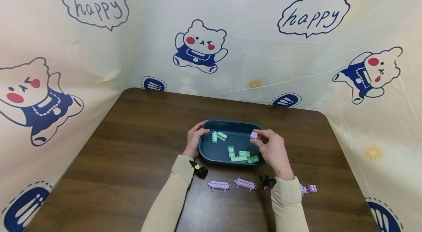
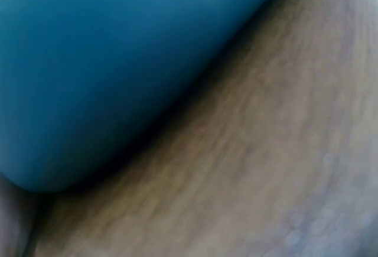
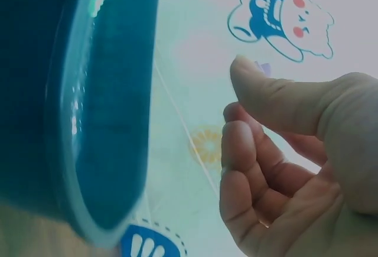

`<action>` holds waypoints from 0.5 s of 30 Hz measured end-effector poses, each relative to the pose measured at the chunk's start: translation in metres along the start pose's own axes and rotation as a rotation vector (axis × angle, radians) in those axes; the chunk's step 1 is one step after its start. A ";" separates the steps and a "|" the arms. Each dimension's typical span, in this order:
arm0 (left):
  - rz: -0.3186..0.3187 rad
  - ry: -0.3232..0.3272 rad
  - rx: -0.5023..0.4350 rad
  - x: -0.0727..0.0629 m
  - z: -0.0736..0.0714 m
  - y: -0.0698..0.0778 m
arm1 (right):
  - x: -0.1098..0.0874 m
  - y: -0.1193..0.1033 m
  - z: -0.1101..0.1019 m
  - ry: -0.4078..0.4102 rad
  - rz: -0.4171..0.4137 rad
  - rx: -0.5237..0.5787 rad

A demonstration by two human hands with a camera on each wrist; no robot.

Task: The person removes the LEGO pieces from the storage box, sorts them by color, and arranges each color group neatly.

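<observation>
My right hand (image 1: 273,150) pinches a small light-purple building brick (image 1: 254,135) between thumb and fingertips, over the right end of a dark teal tray (image 1: 230,164). In the right wrist view the right hand (image 3: 283,150) mostly hides that brick; only a purple corner (image 3: 266,68) peeks past the thumb. My left hand (image 1: 194,139) grips the tray's left end, thumb over the rim. Several mint-green bricks (image 1: 244,153) lie at the near side inside the tray, and two more green bricks (image 1: 221,136) lie toward its back left.
On the brown wooden table (image 1: 138,173), in front of the tray, lie a purple brick piece with pegs (image 1: 219,185) and a similar purple piece (image 1: 245,183). A purple brick (image 1: 312,188) sits beyond the right sleeve, which partly covers more purple parts. Printed cloth (image 1: 250,52) surrounds the table.
</observation>
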State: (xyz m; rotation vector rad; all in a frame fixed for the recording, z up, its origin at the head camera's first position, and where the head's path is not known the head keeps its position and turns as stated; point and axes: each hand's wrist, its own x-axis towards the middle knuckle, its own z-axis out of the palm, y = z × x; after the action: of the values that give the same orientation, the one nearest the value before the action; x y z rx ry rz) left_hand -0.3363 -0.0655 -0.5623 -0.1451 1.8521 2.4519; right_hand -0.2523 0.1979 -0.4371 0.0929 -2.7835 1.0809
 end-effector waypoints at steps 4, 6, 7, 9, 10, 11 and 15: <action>0.006 0.000 -0.005 0.000 0.002 -0.001 | -0.006 0.007 -0.011 0.024 0.030 -0.014; 0.008 0.001 -0.005 0.000 0.003 -0.001 | -0.010 0.012 -0.018 0.040 0.050 -0.019; 0.008 -0.001 -0.004 0.000 0.003 -0.002 | -0.012 0.015 -0.022 0.048 0.060 -0.021; 0.006 -0.003 -0.001 0.000 0.004 -0.002 | -0.016 0.022 -0.028 0.071 0.071 -0.035; 0.003 -0.003 -0.001 0.000 0.004 -0.002 | -0.018 0.025 -0.031 0.083 0.076 -0.043; 0.004 -0.002 -0.001 0.000 0.004 -0.002 | -0.020 0.028 -0.033 0.097 0.075 -0.052; 0.017 0.001 -0.009 -0.001 0.004 -0.001 | -0.026 0.039 -0.042 0.140 0.073 -0.065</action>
State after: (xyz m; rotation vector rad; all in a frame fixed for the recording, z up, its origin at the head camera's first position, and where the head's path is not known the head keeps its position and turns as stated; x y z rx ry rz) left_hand -0.3355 -0.0617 -0.5626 -0.1317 1.8514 2.4721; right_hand -0.2263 0.2551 -0.4370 -0.0893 -2.7114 0.9720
